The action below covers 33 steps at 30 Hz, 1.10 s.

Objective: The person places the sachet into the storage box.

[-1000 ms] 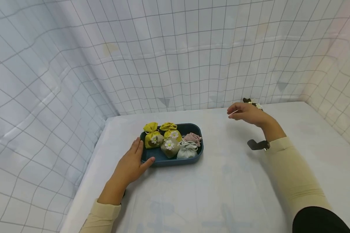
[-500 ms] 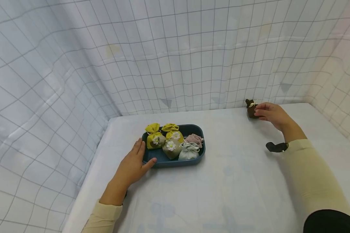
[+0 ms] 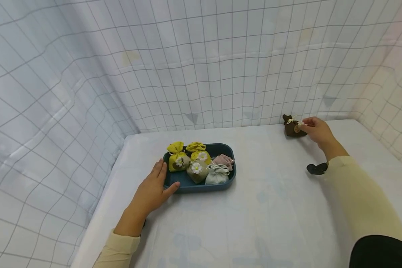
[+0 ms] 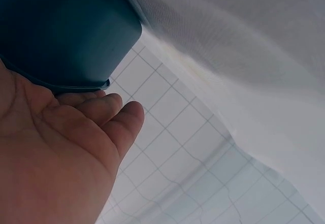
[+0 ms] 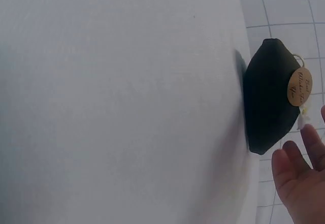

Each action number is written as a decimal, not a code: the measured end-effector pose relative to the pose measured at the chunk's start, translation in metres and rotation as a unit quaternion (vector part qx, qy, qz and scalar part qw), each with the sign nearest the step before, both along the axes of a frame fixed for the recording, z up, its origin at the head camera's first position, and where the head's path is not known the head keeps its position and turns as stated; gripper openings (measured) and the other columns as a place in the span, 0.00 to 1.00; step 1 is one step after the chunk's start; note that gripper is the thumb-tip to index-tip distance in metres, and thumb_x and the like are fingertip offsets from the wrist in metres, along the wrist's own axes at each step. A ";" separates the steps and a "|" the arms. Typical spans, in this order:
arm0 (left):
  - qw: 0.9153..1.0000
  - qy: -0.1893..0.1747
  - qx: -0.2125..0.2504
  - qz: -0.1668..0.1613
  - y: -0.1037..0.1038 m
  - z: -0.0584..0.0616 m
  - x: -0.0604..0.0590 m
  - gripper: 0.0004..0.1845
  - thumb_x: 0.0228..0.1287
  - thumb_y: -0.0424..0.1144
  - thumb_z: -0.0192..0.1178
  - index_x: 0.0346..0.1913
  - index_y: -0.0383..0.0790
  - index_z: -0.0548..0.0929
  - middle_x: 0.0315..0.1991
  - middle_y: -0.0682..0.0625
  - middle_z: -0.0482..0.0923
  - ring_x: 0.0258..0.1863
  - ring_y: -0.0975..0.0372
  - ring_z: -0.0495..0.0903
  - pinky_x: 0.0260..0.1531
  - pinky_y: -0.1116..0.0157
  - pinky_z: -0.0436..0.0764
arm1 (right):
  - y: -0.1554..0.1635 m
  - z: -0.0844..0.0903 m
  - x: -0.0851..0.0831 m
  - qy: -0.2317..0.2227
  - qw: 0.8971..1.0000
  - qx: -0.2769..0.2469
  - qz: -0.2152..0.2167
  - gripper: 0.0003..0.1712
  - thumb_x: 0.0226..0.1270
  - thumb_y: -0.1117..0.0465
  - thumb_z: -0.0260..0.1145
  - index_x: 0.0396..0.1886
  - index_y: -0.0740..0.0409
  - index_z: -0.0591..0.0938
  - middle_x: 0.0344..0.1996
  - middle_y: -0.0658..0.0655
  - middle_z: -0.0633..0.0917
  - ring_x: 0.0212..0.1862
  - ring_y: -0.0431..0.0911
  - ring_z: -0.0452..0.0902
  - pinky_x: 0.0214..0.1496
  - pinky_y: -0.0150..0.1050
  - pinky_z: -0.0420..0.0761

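Note:
My left hand [image 3: 150, 190] rests against the left end of a dark blue tray [image 3: 201, 188], fingers straight along its side, thumb at the front rim. Inside sit several small drawstring pouches, among them a yellow pouch [image 3: 176, 156], a beige pouch [image 3: 197, 172] with a white flower, a pale pouch [image 3: 216, 175] and a pink pouch [image 3: 223, 160]. At the back right, my right hand [image 3: 318, 130] touches the white flower [image 5: 303, 118] on a brown pouch [image 3: 290, 128] with its fingertips. A round tag [image 5: 299, 87] with lettering hangs on that pouch, which stands on the table.
A white cloth covers the table [image 3: 254, 216]. Checked curtains [image 3: 221, 74] hang behind it and on both sides. A dark strap piece [image 3: 317, 168] sticks out at my right wrist, and a black rounded shape [image 3: 382, 253] fills the lower right corner.
My right hand has reached right and back to the brown pouch, then shifted slightly so its tag and flower show. My left hand stays at the tray.

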<state>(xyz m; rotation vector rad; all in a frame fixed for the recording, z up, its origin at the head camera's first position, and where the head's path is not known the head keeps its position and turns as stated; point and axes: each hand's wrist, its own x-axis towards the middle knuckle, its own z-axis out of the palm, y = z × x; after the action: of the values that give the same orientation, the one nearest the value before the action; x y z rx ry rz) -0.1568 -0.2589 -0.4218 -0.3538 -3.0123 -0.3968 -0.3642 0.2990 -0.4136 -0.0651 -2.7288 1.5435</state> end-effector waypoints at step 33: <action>1.000 -0.009 -0.003 0.004 0.000 -0.001 -0.002 0.53 0.69 0.68 0.50 0.77 0.26 0.50 0.79 0.36 0.41 0.76 0.43 0.46 0.69 0.44 0.59 | -0.017 -0.014 -0.011 -0.050 0.998 -0.021 -0.016 0.48 0.72 0.39 0.58 0.77 0.66 0.55 0.70 0.73 0.62 0.68 0.64 0.60 0.69 0.58 0.63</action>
<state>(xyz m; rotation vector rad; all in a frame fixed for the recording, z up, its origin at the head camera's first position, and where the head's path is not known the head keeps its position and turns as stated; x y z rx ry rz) -0.1589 -0.2591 -0.4230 -0.3413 -3.0320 -0.3938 -0.3757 0.2824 -0.4276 -0.1922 -2.7548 1.6326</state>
